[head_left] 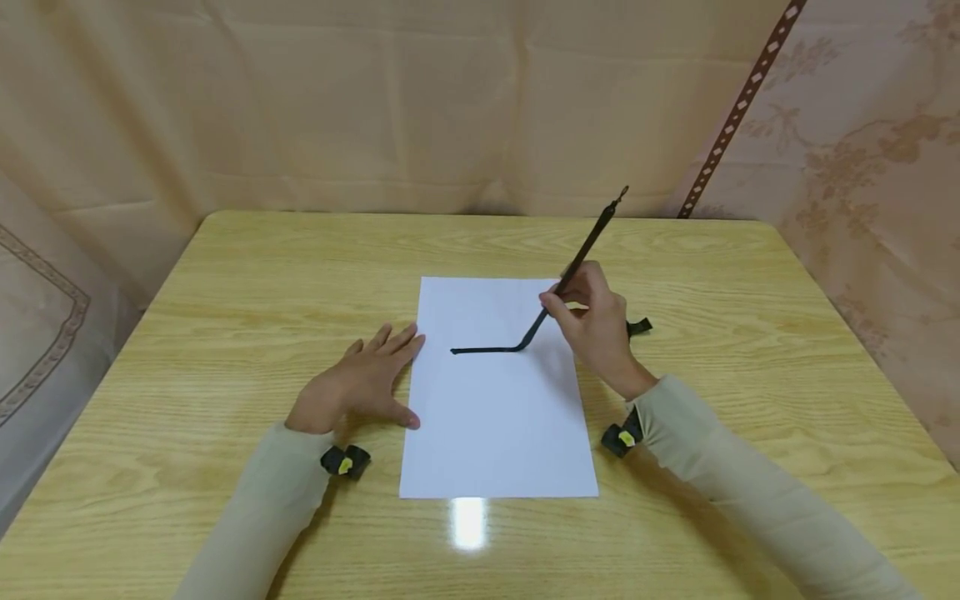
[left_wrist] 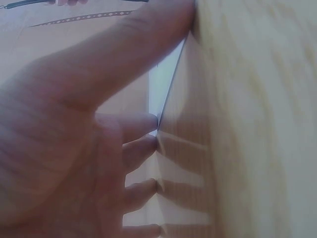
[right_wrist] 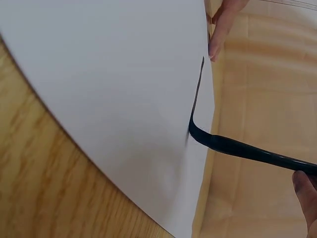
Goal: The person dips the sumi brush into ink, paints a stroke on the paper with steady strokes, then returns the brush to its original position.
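Note:
A dark writing brush (head_left: 579, 260) slants up to the right, pinched by my right hand (head_left: 596, 329) partway along its handle. Its bent tip touches the white paper (head_left: 495, 442) at the right end of a black horizontal stroke (head_left: 483, 350). In the right wrist view the brush's bristles (right_wrist: 199, 135) curve against the sheet where the stroke ends. At the paper's left edge rests my left hand (head_left: 367, 379), fingers spread, with thumb and fingertips touching the edge. The left wrist view shows its thumb (left_wrist: 124, 44) and fingertips down on the surface.
The sheet lies on a yellow wood-grain table (head_left: 225, 333). Behind it hangs a beige curtain (head_left: 337, 108), with a patterned cloth (head_left: 877, 167) on the right. A black strap end (head_left: 640, 327) shows beside the right hand, and each wrist wears a black band.

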Motion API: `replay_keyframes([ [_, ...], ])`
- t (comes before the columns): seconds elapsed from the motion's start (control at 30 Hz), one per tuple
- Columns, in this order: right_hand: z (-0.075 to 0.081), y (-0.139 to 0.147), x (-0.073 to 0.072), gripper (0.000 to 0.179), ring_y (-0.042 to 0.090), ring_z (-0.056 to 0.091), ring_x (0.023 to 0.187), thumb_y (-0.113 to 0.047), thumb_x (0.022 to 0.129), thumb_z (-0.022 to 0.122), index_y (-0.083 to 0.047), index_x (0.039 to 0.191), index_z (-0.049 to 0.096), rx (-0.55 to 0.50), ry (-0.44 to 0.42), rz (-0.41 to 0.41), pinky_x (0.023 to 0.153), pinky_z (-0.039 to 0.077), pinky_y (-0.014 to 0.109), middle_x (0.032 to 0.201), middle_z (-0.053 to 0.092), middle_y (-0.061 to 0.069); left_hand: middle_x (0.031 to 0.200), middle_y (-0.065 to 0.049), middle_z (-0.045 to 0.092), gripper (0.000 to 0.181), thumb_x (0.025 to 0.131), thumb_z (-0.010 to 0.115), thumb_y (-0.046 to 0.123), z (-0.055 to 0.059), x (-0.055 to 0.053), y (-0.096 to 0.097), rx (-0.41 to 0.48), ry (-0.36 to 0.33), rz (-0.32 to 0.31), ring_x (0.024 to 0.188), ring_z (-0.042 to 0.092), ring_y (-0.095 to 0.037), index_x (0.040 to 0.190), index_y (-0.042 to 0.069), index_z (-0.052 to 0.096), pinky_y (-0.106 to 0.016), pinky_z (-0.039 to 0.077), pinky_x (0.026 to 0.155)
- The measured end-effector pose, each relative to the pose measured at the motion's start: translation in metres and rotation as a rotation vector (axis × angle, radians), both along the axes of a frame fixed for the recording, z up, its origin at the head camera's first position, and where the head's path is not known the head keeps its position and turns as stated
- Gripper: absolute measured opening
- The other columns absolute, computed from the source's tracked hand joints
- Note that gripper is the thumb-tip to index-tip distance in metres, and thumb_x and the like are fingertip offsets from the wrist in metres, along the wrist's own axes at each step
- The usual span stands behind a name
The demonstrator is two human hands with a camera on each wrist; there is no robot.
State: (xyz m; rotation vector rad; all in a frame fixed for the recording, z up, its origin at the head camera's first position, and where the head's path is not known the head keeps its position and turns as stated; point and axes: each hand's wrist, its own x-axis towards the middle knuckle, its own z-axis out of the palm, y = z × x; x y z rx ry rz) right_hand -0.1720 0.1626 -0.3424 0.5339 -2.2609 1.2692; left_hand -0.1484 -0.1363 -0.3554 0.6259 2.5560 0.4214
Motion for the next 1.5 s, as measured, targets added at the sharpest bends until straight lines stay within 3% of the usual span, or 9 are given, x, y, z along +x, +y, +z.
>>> replay_keyframes([
  [1.5, 0.0007, 0.007, 0.0009, 0.028, 0.027, 0.069, 0.075, -0.006, 0.084, 0.071, 0.004, 0.1, 0.05, 0.039, 0.046, -0.018, 0.062, 0.047, 0.005, 0.087, 0.069, 0.014, 0.162, -0.01, 0.002, 0.113, 0.072, 0.079, 0.049, -0.0017, -0.0015, -0.0013, 0.0, 0.015, -0.011, 0.146, -0.004, -0.041, 0.154, 0.009, 0.012, -0.067, 0.006, 0.111],
])
